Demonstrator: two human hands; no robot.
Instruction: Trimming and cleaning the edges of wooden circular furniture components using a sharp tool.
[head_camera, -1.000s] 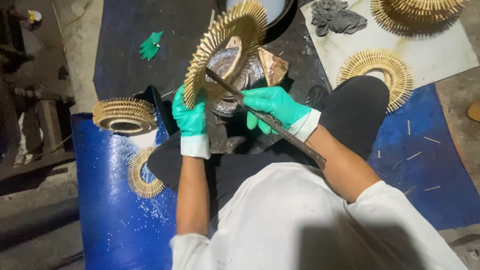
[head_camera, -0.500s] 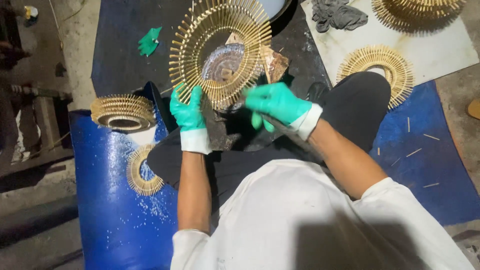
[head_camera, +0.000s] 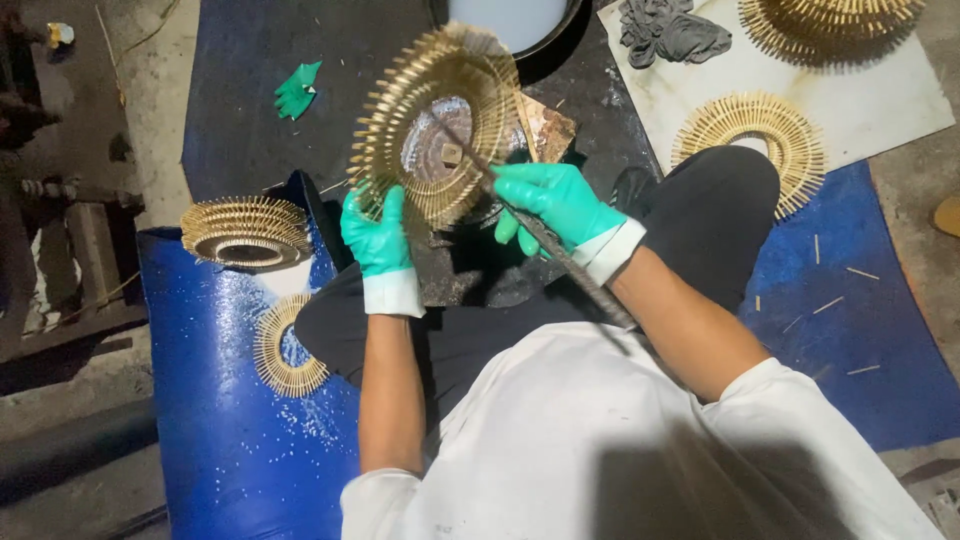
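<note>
No packages, labels, signs or screens visible in this view. Nothing with print or a display shows anywhere in frame.
</note>
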